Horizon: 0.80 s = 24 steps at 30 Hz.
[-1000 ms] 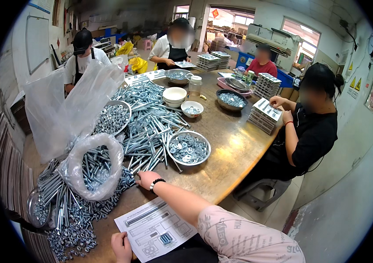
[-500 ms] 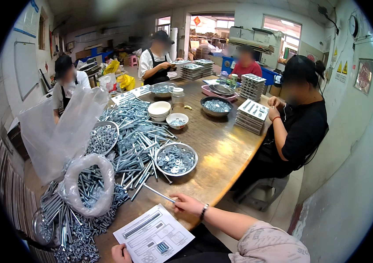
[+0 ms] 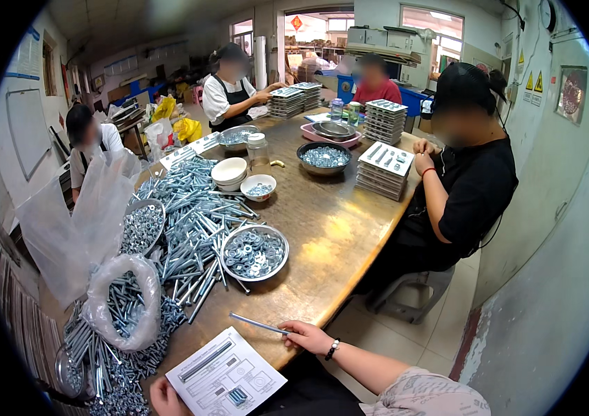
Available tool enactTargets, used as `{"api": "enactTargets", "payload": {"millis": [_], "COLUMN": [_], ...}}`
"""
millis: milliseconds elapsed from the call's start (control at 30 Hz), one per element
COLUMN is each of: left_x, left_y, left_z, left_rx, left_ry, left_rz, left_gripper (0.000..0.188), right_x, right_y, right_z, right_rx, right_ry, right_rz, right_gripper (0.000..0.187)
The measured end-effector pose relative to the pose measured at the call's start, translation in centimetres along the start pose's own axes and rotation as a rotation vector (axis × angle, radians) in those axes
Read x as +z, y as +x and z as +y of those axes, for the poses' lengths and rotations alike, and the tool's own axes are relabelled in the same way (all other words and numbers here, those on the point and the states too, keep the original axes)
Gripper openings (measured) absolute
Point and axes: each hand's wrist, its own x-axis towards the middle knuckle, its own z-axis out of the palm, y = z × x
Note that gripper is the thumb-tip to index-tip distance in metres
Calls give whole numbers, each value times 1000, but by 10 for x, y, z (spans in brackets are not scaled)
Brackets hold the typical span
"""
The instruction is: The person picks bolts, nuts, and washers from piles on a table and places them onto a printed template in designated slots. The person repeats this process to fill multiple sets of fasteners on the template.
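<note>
My right hand (image 3: 306, 338) grips one end of a long thin silver metal rod (image 3: 258, 322) and holds it near the table's front edge. The rod points left, towards the pile; at this size I cannot tell whether it is threaded. My left hand (image 3: 165, 397), partly cut off by the lower edge, pinches the left corner of a white printed sheet (image 3: 267, 383) with line drawings of bolts. Beyond the rod stands a metal bowl of washers (image 3: 255, 253). A large heap of long bolts (image 3: 194, 218) spreads to its left.
An open plastic bag of bolts (image 3: 125, 305) and a tray of nuts (image 3: 143, 227) lie left. White bowls (image 3: 230, 171), a jar (image 3: 258, 149) and a dark bowl (image 3: 324, 158) stand farther back. A co-worker (image 3: 471, 166) sits right beside stacked packs (image 3: 382, 173); several others sit around.
My right hand has drawn the rod rightward, away from the bolt heap. My view has shifted somewhat. The co-worker at the back has lowered a pack onto a stack.
</note>
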Motion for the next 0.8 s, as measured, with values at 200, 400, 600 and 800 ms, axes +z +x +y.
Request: {"api": "enactTargets", "payload": {"millis": [200,400,600,800], "left_x": [3,-34,-93,-144], "left_y": [118,231,269,224], "left_z": [24,114,65,-52], "left_rx": [215,74,-20,-140], "left_ry": [-318,-742,-900,-922], "left_rz": [52,82,370,550], "left_gripper": [41,50,49,50], "right_x": [-7,-11,-10,-7], "right_y": [2,2,1,2], "right_z": [4,8,2,-1], "right_rx": [8,-37,-7,14], "right_ry": [51,82,95,84], "right_rz": [-24,5,26,11], "right_gripper": [31,31,30,29]}}
